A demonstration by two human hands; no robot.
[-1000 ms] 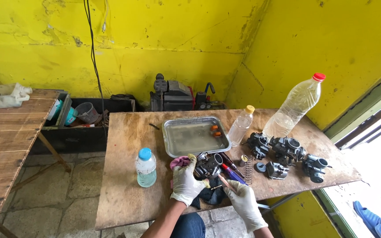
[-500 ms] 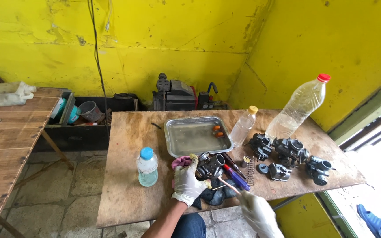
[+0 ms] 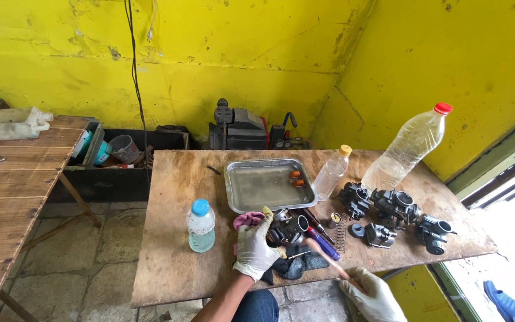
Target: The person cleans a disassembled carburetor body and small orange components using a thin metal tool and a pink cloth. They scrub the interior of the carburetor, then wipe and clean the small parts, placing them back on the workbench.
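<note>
Gripping a dark carburetor (image 3: 289, 228), the gloved left hand (image 3: 254, 247) presses it against the wooden table (image 3: 168, 262) near the lower middle of the frame. At the bottom edge, the gloved right hand (image 3: 372, 294) closes around the handle of a screwdriver (image 3: 327, 260), whose tip points toward the carburetor. A pink cloth (image 3: 247, 219) lies just behind the left hand. Above them sits a metal tray (image 3: 267, 185) with liquid, and a small blue-capped bottle (image 3: 200, 226) stands to the left.
</note>
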